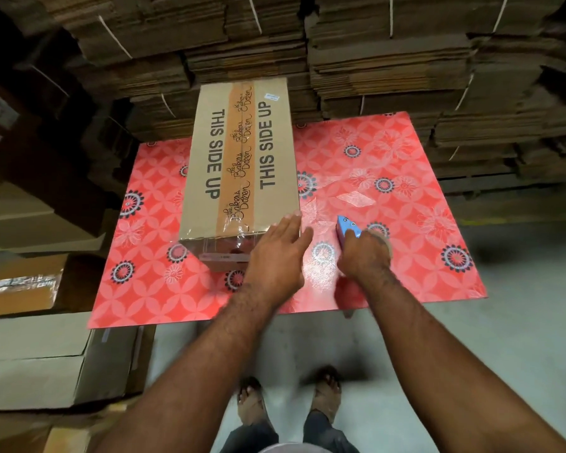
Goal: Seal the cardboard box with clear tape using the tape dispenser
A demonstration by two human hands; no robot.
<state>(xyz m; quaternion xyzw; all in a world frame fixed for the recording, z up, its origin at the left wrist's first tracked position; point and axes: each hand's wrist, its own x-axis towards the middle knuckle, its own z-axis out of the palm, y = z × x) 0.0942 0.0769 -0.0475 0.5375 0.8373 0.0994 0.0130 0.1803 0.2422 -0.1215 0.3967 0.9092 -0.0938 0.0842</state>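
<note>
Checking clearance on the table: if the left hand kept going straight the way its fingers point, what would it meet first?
Probably the cardboard box. The left hand lies flat, fingers straight and aimed up-right at the box's near right corner, fingertips about at its edge. Depth is unclear; it might slide past onto the red patterned table.

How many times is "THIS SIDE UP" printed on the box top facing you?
2. One "THIS SIDE UP" print runs along the left of the branded tape strip on the cardboard box; the other runs along its right. Other faces are hidden.
</note>
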